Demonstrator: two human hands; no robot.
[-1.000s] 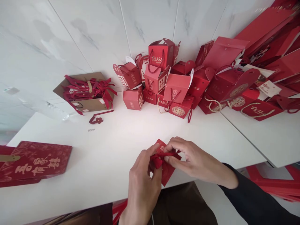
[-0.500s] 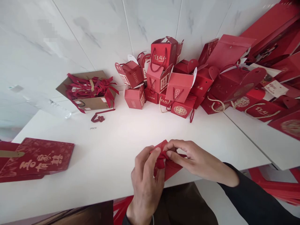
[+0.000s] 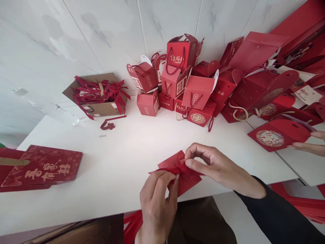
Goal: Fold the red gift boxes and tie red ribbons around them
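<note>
A flat red packet (image 3: 172, 160) with faint printing lies near the table's front edge, partly under my hands. Red ribbon (image 3: 183, 166) crosses over it, with an end sticking out to the left. My left hand (image 3: 160, 198) pinches the ribbon between thumb and fingers from the lower left. From the right, my right hand (image 3: 215, 166) pinches another part of the ribbon between thumb and forefinger. Whether the ribbon is knotted is hidden by the fingers.
Red gift boxes (image 3: 195, 91) are stacked against the wall. A cardboard box (image 3: 101, 110) holds red ribbons; a dark red flower-ended strip (image 3: 109, 126) lies before it. Red bags (image 3: 54, 169) lie at left. Another person's hand (image 3: 311, 146) holds a red box (image 3: 270, 137).
My hands have moved slightly apart, drawing the ribbon out to both sides and uncovering more of the packet. Another person's hand with a red box has come in at right.
</note>
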